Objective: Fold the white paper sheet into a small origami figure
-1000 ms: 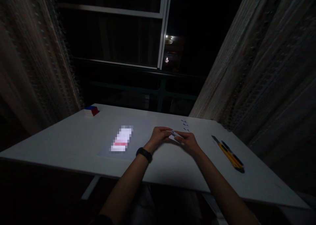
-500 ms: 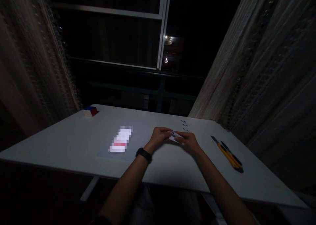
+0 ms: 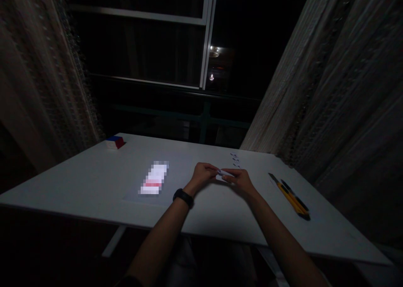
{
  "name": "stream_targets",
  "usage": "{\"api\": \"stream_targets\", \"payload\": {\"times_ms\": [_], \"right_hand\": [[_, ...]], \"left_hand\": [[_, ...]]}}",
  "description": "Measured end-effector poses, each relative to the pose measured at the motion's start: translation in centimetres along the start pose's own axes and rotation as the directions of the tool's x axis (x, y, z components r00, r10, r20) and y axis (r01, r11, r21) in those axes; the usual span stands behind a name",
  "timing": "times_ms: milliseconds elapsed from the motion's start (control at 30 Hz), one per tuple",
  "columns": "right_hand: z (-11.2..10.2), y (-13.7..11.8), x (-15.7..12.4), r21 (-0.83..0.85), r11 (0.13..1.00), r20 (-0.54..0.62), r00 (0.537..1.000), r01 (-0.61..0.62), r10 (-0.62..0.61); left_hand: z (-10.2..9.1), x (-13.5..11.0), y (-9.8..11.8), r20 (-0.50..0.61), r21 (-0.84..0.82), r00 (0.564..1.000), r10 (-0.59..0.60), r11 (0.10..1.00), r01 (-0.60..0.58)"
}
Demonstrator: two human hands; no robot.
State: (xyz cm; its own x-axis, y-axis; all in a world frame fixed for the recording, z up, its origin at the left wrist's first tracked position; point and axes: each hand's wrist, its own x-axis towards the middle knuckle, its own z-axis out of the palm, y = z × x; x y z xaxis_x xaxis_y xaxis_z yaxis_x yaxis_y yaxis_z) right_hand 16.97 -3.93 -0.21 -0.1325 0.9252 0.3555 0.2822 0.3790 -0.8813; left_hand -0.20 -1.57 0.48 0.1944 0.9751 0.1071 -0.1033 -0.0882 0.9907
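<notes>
My left hand (image 3: 201,176) and my right hand (image 3: 241,180) meet over the middle of a white table (image 3: 94,182), in dim light. Both pinch a small folded piece of white paper (image 3: 224,173) between their fingertips, just above the tabletop. A dark watch sits on my left wrist. A few tiny folded paper pieces (image 3: 235,159) lie on the table just beyond my hands.
A lit phone screen (image 3: 154,178) lies left of my hands. A yellow utility knife and a dark pen (image 3: 291,196) lie at the right. A small red, white and blue block (image 3: 115,142) sits at the far left corner. Curtains hang on both sides of a dark window.
The paper piece looks flatter and smaller between my fingertips than a second ago. My hands have stayed in nearly the same place.
</notes>
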Motion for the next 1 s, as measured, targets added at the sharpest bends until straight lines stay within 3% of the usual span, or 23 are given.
{"api": "stream_targets", "payload": {"times_ms": [167, 300, 400, 667, 1000], "right_hand": [[0.5, 0.1, 0.0, -0.137, 0.987, -0.102, 0.990, 0.079, -0.094], [1.2, 0.0, 0.0, -0.304, 0.917, -0.164, 0.934, 0.260, -0.319], [1.7, 0.0, -0.1, -0.377, 0.867, -0.176, 0.894, 0.326, -0.412], [2.1, 0.2, -0.4, -0.556, 0.744, -0.132, 0.845, 0.370, -0.518], [2.0, 0.4, -0.5, -0.624, 0.688, -0.146, 0.809, 0.371, -0.569]], "left_hand": [[0.2, 0.4, -0.8, -0.017, 0.016, 1.000, 0.010, 1.000, -0.010], [0.3, 0.7, -1.2, 0.006, 0.041, 0.999, 0.043, 0.998, -0.043], [0.4, 0.7, -1.1, 0.021, 0.058, 0.997, 0.071, 0.996, -0.072], [0.6, 0.7, -0.9, 0.004, 0.044, 0.997, 0.073, 0.996, -0.073], [0.7, 0.7, -1.0, -0.005, 0.052, 0.999, 0.046, 0.998, -0.045]]}}
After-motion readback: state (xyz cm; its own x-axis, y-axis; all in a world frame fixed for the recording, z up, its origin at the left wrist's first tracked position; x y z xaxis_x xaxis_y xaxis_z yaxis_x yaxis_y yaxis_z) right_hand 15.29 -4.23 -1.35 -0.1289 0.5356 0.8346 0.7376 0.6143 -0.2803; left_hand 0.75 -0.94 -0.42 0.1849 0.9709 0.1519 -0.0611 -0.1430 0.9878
